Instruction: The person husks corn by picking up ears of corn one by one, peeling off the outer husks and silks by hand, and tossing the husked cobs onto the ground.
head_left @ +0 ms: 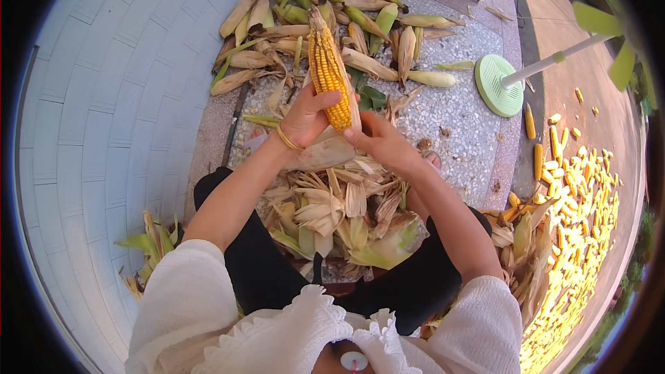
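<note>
A yellow corn cob (327,62) stands tilted up in front of me, its kernels bare on the side toward me. Some pale husk still runs along its right edge. My left hand (308,114) is wrapped round the lower left of the cob, thumb across the kernels. At the cob's base, my right hand (379,137) pinches the husk (355,114) with its fingers closed. Below both hands lies a heap of stripped husks (339,208) between my legs.
Unhusked ears (374,21) are piled on the speckled floor ahead. A fan with a green round base (495,83) stands at the right. Many bare cobs (582,235) spread over the sunlit ground farther right. A pale tiled wall (104,111) rises at the left.
</note>
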{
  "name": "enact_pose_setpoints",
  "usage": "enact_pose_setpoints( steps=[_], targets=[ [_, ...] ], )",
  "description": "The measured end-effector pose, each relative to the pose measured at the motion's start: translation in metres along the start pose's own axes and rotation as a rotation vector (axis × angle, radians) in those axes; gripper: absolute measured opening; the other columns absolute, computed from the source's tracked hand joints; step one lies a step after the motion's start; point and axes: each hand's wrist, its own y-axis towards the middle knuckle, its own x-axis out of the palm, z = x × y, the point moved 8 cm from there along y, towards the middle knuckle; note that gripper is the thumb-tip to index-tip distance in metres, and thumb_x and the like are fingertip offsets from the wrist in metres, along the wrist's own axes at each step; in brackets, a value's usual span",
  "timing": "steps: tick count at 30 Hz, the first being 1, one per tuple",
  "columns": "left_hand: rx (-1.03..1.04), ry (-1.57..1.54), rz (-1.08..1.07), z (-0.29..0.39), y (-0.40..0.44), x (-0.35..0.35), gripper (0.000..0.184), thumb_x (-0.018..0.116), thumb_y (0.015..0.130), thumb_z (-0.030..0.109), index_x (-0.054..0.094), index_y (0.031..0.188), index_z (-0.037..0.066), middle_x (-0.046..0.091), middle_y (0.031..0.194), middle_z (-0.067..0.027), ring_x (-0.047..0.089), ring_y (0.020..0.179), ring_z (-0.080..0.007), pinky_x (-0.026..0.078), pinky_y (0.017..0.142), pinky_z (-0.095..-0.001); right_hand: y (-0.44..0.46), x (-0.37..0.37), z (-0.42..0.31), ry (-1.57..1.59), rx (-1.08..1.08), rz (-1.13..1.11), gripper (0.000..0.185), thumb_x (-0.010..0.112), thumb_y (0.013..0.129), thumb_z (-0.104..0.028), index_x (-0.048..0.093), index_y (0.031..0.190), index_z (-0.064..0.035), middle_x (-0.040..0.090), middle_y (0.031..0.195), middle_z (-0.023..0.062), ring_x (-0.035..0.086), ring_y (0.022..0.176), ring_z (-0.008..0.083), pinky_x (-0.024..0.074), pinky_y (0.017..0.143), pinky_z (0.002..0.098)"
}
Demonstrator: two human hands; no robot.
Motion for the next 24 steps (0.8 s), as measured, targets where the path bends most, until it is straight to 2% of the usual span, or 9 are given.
enact_pose_setpoints(
  steps=[4, 7, 9, 10, 12, 13, 19, 22, 24],
  targets=[
    [0.041, 0.002, 0.066, 0.007, 0.001, 0.000, 0.044, 0.067, 0.083, 0.024, 0.047, 0.115, 0.002, 0.059, 0.099, -0.0118, 0.060, 0.093, -0.0227, 0.050, 0.088, -0.0384, 0.013, 0.023, 0.007, 0.015, 0.192, -0.092, 0.054, 0.066, 0.083, -0.042, 0.057, 0.105, 0.0064, 0.061, 0.083, 0.0131, 0.057, 0.074, 0.0212, 0.0462, 0.069, 0.0341],
    [0.046, -0.112, 0.137, 0.002, -0.001, -0.016, 0.034, 0.063, 0.087, 0.023, 0.048, 0.113, 0.005, 0.060, 0.092, -0.0131, 0.063, 0.088, -0.0256, 0.053, 0.079, -0.0389, 0.017, 0.032, 0.007, 0.132, 0.109, -0.075, 0.051, 0.065, 0.083, -0.041, 0.058, 0.100, 0.0066, 0.061, 0.082, 0.0153, 0.058, 0.076, 0.0216, 0.0456, 0.067, 0.0357],
    [-0.037, -0.085, 0.274, -0.009, -0.006, -0.030, 0.031, 0.061, 0.089, 0.027, 0.051, 0.106, 0.003, 0.060, 0.086, -0.0125, 0.064, 0.076, -0.0255, 0.056, 0.068, -0.0372, 0.015, 0.038, 0.007, -0.040, 0.025, -0.058, 0.047, 0.062, 0.083, -0.038, 0.057, 0.097, 0.0063, 0.063, 0.080, 0.0197, 0.062, 0.074, 0.0272, 0.0473, 0.064, 0.0383],
    [-0.039, -0.086, 0.280, -0.011, -0.006, -0.036, 0.031, 0.061, 0.089, 0.027, 0.051, 0.106, 0.003, 0.060, 0.086, -0.0125, 0.064, 0.076, -0.0255, 0.056, 0.068, -0.0372, 0.013, 0.043, 0.008, -0.036, 0.028, -0.062, 0.047, 0.062, 0.083, -0.038, 0.057, 0.097, 0.0063, 0.063, 0.080, 0.0197, 0.062, 0.074, 0.0272, 0.0473, 0.064, 0.0383],
    [-0.191, -0.019, 0.287, -0.022, -0.006, -0.044, 0.033, 0.060, 0.089, 0.030, 0.053, 0.102, 0.001, 0.060, 0.081, -0.0111, 0.064, 0.066, -0.0248, 0.056, 0.059, -0.0359, 0.007, 0.051, 0.004, -0.492, -0.001, -0.042, 0.044, 0.060, 0.083, -0.036, 0.054, 0.094, 0.0059, 0.063, 0.077, 0.0237, 0.063, 0.072, 0.0361, 0.0495, 0.063, 0.0429],
    [-0.231, 0.008, 0.316, -0.024, -0.008, -0.046, 0.034, 0.061, 0.088, 0.031, 0.053, 0.100, 0.000, 0.060, 0.081, -0.0109, 0.064, 0.065, -0.0242, 0.055, 0.057, -0.0353, 0.003, 0.052, -0.005, -0.579, -0.084, -0.003, 0.043, 0.059, 0.083, -0.035, 0.052, 0.091, 0.0062, 0.063, 0.070, 0.0226, 0.062, 0.064, 0.0394, 0.0498, 0.058, 0.0461],
    [-0.476, 0.106, 0.155, -0.033, -0.017, -0.034, 0.033, 0.059, 0.089, 0.030, 0.053, 0.101, 0.000, 0.062, 0.077, -0.0126, 0.064, 0.064, -0.0214, 0.055, 0.058, -0.0322, -0.018, 0.065, -0.011, -0.795, -0.351, -0.076, 0.038, 0.062, 0.082, -0.032, 0.050, 0.084, 0.0043, 0.057, 0.058, 0.0167, 0.058, 0.051, 0.0353, 0.0470, 0.048, 0.0433],
    [-0.538, 0.145, 0.188, -0.038, -0.025, -0.033, 0.033, 0.062, 0.088, 0.030, 0.055, 0.094, -0.002, 0.061, 0.072, -0.0118, 0.064, 0.062, -0.0234, 0.055, 0.055, -0.0334, -0.027, 0.072, -0.007, -0.819, -0.503, -0.145, 0.035, 0.063, 0.079, -0.029, 0.049, 0.081, 0.0027, 0.055, 0.055, 0.0140, 0.057, 0.048, 0.0334, 0.0456, 0.045, 0.0425],
    [-0.545, 0.134, 0.213, -0.045, -0.027, -0.040, 0.033, 0.062, 0.087, 0.030, 0.055, 0.093, -0.002, 0.061, 0.073, -0.0122, 0.064, 0.061, -0.0239, 0.055, 0.055, -0.0338, -0.030, 0.071, -0.009, -0.825, -0.485, -0.157, 0.033, 0.063, 0.078, -0.028, 0.050, 0.080, 0.0025, 0.056, 0.055, 0.0139, 0.058, 0.049, 0.0324, 0.0463, 0.046, 0.0419]
  ],
)
